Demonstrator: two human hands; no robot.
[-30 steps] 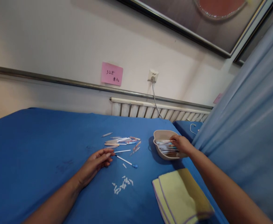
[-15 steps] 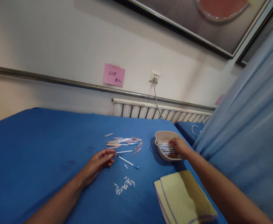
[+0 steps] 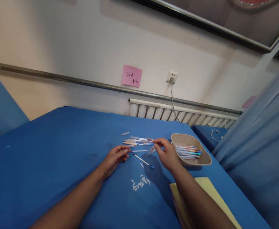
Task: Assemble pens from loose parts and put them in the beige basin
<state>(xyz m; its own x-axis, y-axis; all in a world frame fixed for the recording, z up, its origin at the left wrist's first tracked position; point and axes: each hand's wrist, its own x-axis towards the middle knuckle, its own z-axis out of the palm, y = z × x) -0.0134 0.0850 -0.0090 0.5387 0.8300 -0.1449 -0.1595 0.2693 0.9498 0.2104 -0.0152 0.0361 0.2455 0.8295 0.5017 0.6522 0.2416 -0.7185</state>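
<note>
My left hand (image 3: 114,158) lies on the blue table cover (image 3: 58,152), fingers loosely curled and holding nothing, its tips beside a thin white refill (image 3: 139,150). My right hand (image 3: 166,153) hovers over a scattered pile of pen parts (image 3: 137,141), thumb and forefinger pinched at a thin piece at the pile's right end. A white refill with a blue cap (image 3: 143,160) lies between the hands. A heap of small white tips (image 3: 139,183) sits nearer to me. A beige tray (image 3: 205,160) with several assembled pens (image 3: 188,152) stands just right of my right hand.
A folded yellow cloth (image 3: 213,203) lies at the front right under my right forearm. A blue curtain (image 3: 268,136) hangs at the right. Behind the table are a radiator (image 3: 177,114), a wall socket with cable (image 3: 172,77) and a pink note (image 3: 132,76).
My right hand left the beige tray and moved left to the pile of pen parts, now pinching a piece there. The view has shifted left. My left hand stayed where it was.
</note>
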